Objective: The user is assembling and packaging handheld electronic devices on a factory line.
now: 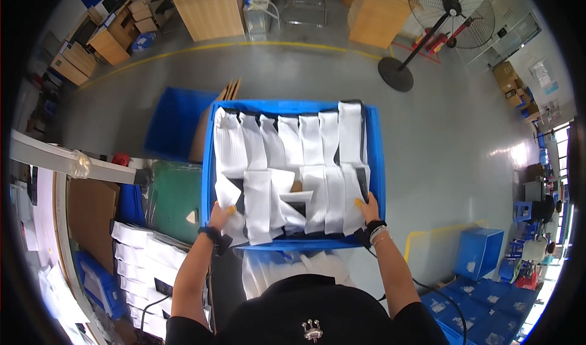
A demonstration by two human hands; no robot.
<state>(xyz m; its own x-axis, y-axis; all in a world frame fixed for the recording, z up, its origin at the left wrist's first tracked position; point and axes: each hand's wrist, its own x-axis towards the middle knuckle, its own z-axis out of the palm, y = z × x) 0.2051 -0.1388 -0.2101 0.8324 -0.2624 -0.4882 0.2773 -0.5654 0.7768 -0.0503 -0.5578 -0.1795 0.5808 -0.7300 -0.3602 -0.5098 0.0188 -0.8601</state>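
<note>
bin (379, 162), blue and open, lies in front of the person, its long axis running left to right and its short sides pointing away from the body; what bears it is hidden. white packs (257, 204) fill it in two rows, one along the far edge, one along the near edge, most with their long axis pointing from near to far. at the far right corner one pack reaches past the far edge. near the middle of the near row a loose flap (297, 196) lies crosswise, pointing right, over a dark patch.

left hand (220, 215) is at the left edge, toward the near left corner, thumb against a pack; right hand (368, 210) is at the right edge, toward the near right corner, thumb likewise. both have bent fingers partly hidden, so i cannot tell whether they grasp the edges or the packs.

past the far left corner sits another blue container (174, 124), with cardboard (200, 131) between the two. beside the left edge is a green surface (176, 189).
</note>
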